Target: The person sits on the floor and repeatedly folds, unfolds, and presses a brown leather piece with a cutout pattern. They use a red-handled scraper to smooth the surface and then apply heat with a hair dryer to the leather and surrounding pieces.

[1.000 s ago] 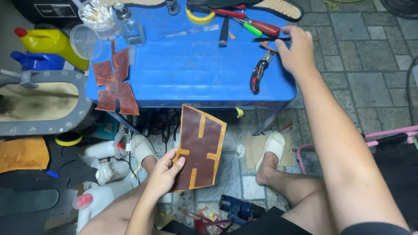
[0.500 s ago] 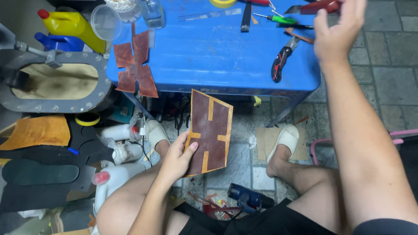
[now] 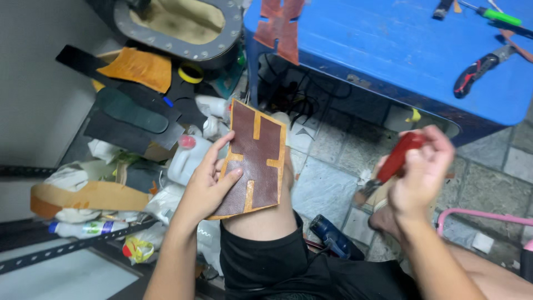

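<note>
My left hand (image 3: 206, 186) presses a brown leather piece (image 3: 254, 161) with tan strips flat against my left knee. My right hand (image 3: 423, 172) grips a red-handled tool (image 3: 397, 159), its metal end pointing down and left; the tool is blurred by motion. It hangs to the right of the leather piece, apart from it. More brown leather cut-outs (image 3: 280, 25) lie on the blue table (image 3: 383, 50) above.
A red-and-black knife (image 3: 477, 69) and a green-handled tool (image 3: 497, 15) lie on the table's right side. On the floor at left lie dark shoe soles (image 3: 130, 111), tan leather scraps (image 3: 139, 66), a yellow tape ring (image 3: 194, 72) and white bottles (image 3: 189, 158). A pink frame (image 3: 483, 216) stands at right.
My right hand came off the table and down toward my lap, now holding the red-handled tool. The view tilted down and left. My left hand keeps the leather piece on my knee.
</note>
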